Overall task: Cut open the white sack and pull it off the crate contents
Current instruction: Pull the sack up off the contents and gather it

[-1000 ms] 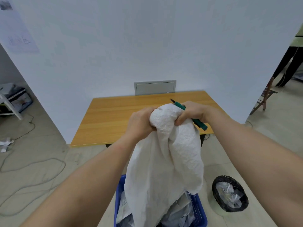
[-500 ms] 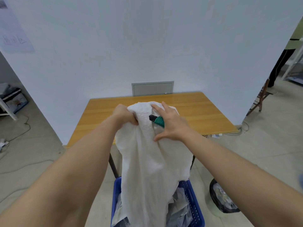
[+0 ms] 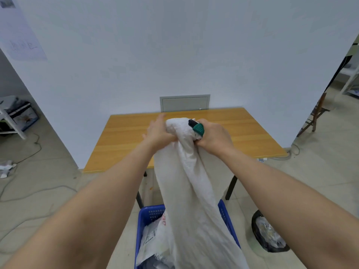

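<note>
The white sack (image 3: 186,181) hangs stretched from its bunched top down into the blue crate (image 3: 150,210) on the floor. Plastic-wrapped contents (image 3: 153,235) show in the crate on the sack's left side. My right hand (image 3: 213,138) grips the bunched top of the sack together with a green-handled knife (image 3: 197,128), whose dark tip points up and left. On the left of the bunch is my left hand (image 3: 158,133), touching it with fingers stretched forward over the table.
A wooden table (image 3: 126,136) stands against the white wall just beyond the crate. A black-lined waste bin (image 3: 269,235) sits on the floor at the right. Cables (image 3: 29,191) trail over the floor at the left, and a wooden chair (image 3: 316,115) stands far right.
The sack has been drawn up taller and narrower out of the crate. My right hand closed around its top with the knife, and my left hand's fingers straightened out.
</note>
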